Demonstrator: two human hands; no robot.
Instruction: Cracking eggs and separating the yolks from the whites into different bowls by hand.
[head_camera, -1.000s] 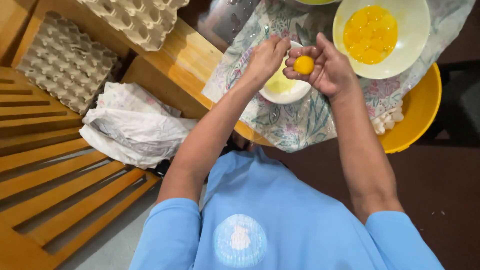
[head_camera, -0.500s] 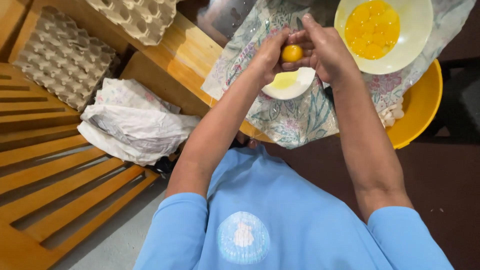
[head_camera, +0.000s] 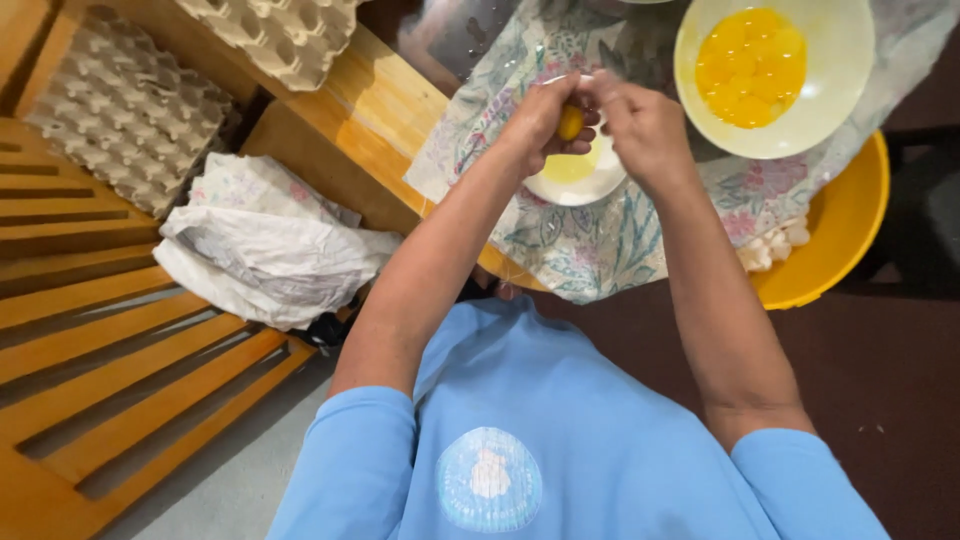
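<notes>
Egg yolk (head_camera: 570, 122) sits pinched between my left hand (head_camera: 535, 125) and right hand (head_camera: 640, 130), both closed together around it above the small white bowl (head_camera: 575, 180). I advise a light cradle, draining white there; yolk bowl (head_camera: 830, 100) lies beyond.

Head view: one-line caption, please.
Left hand and right hand cradle a round yellow egg yolk above a small white bowl.
</notes>
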